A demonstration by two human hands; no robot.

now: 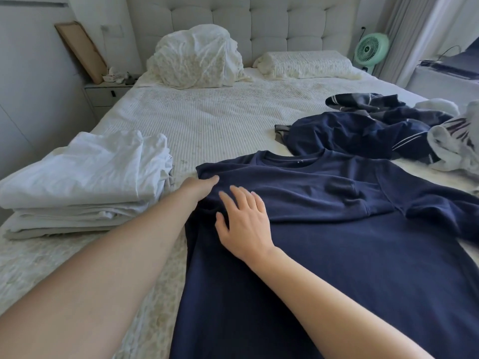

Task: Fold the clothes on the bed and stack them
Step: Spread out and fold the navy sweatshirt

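Navy T-shirt (337,229) spread flat on bed (207,120), left hand (199,189) pinching its shoulder edge, right hand (243,218) pressing beside it, fingers spread; folded white stack (85,177) at left done, dark crumpled clothes (363,128) at right still unfolded

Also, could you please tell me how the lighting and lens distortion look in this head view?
Head view: soft daylight from the right, no glare; the navy T-shirt shows only faint fold shadows; wide-angle stretch enlarges both forearms at the bottom edge; the green fan looks slightly soft.
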